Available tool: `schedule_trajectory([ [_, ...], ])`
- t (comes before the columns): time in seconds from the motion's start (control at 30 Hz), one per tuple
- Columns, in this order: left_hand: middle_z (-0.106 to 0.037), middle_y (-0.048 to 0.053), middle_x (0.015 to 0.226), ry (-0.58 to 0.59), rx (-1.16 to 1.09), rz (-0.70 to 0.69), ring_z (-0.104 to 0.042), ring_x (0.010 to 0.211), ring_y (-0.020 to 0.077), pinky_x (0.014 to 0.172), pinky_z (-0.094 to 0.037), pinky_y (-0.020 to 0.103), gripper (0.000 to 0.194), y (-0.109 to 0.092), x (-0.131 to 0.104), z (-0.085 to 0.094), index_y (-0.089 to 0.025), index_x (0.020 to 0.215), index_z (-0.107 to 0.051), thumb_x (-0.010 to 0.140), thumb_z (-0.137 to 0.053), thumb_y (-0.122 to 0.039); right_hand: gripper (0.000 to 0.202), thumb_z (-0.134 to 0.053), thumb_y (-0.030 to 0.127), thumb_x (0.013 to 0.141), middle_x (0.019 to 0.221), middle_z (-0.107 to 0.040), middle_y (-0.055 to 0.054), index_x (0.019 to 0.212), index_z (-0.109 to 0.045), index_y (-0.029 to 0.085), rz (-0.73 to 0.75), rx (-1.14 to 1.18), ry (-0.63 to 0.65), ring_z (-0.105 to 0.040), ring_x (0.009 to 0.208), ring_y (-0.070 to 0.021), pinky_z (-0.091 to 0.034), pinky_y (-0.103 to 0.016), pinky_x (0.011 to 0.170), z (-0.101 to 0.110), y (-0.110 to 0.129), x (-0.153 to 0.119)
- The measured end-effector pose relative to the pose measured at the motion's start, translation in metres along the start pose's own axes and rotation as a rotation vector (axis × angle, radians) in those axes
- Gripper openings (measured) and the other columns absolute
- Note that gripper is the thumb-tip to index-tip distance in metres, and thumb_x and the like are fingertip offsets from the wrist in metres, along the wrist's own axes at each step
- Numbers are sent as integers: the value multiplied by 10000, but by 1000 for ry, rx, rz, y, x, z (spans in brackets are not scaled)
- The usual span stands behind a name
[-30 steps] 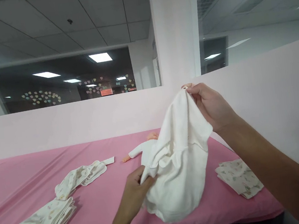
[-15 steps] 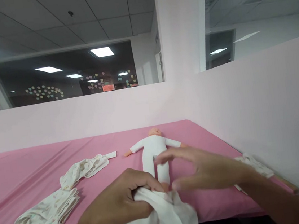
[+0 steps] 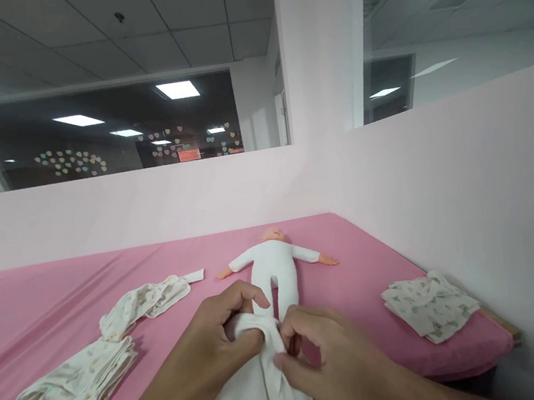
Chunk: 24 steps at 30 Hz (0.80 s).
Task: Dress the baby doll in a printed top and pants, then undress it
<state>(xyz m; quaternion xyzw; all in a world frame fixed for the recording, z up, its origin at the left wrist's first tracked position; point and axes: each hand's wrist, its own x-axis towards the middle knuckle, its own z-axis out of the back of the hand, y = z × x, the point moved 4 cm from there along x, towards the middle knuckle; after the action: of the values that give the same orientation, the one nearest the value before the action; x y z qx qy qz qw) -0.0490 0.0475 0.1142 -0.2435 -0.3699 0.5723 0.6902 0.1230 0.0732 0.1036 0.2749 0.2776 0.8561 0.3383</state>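
A white cloth garment [image 3: 245,394] hangs in folds between my hands at the near edge of the bed, its lower part cut off by the frame. My left hand [image 3: 213,356] grips its gathered top edge between thumb and fingers. Pinching the same edge from the right is my right hand [image 3: 322,352], thumb and fingertips on the fabric. Just beyond lies a baby doll [image 3: 273,261] in a white bodysuit, on its back with arms spread. Its lower legs are hidden behind my hands and the garment.
The bed or table has a pink sheet [image 3: 352,261]. Patterned baby clothes lie on the left, one folded [image 3: 70,386] and one loosely crumpled [image 3: 143,303]. A folded patterned cloth [image 3: 430,306] rests near the right edge. Pale walls [image 3: 465,188] with windows enclose the far and right sides.
My right hand has come down and left onto the garment and closed on its edge. The cloth hangs straighter now, and the folded cloth at right is uncovered.
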Motion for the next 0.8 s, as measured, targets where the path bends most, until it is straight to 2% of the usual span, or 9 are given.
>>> schedule_trajectory([
  [0.1, -554, -59, 736, -25, 101, -34, -463, 639, 95, 533, -349, 169, 176, 4, 2, 3, -277, 981, -593, 810, -582, -235, 76, -520, 198, 842, 747, -564, 26, 767, -528, 185, 0, 80, -65, -499, 684, -108, -352, -230, 594, 8, -9, 10],
  [0.2, -632, -33, 877, 5, 165, -66, -539, 754, 124, 587, -385, 185, 201, 6, 4, 10, -279, 993, -632, 849, -597, -415, 91, -484, 209, 867, 744, -538, 28, 780, -499, 188, -11, 216, -113, -483, 679, -103, -348, -216, 575, 22, -19, 22],
  [0.27, -653, -21, 972, 34, 189, -82, -566, 819, 138, 630, -401, 192, 244, 5, 6, 16, -275, 990, -649, 864, -576, -471, 103, -488, 230, 874, 735, -514, 28, 780, -487, 186, -15, 266, -140, -461, 666, -100, -342, -215, 567, 32, -24, 28],
  [0.4, -649, -9, 845, -5, 144, -38, -555, 739, 132, 609, -384, 197, 296, 3, 11, 38, -224, 870, -652, 862, -575, -509, 136, -489, 296, 891, 734, -487, 26, 810, -488, 186, -52, 295, -178, -439, 635, -96, -330, -219, 551, 52, -29, 34],
  [0.5, -641, 7, 834, -32, 47, 15, -560, 735, 141, 605, -399, 199, 312, 8, 13, 52, -203, 854, -642, 831, -616, -514, 174, -498, 335, 896, 711, -461, 35, 806, -486, 185, -92, 281, -118, -410, 606, -87, -306, -216, 537, 61, -29, 33],
  [0.63, -625, 2, 836, -48, 84, 20, -539, 733, 142, 603, -394, 199, 323, 18, 12, 60, -213, 873, -637, 804, -645, -529, 203, -521, 374, 895, 684, -445, 40, 823, -504, 185, -118, 189, -35, -391, 600, -90, -281, -222, 532, 63, -34, 32],
  [0.8, -580, 4, 783, -29, 223, 49, -483, 694, 144, 585, -361, 209, 332, 25, 5, 57, -216, 856, -639, 840, -584, -543, 272, -476, 451, 930, 670, -439, 41, 829, -536, 205, -126, -12, -70, -392, 616, -106, -289, -237, 559, 52, -51, 29],
])
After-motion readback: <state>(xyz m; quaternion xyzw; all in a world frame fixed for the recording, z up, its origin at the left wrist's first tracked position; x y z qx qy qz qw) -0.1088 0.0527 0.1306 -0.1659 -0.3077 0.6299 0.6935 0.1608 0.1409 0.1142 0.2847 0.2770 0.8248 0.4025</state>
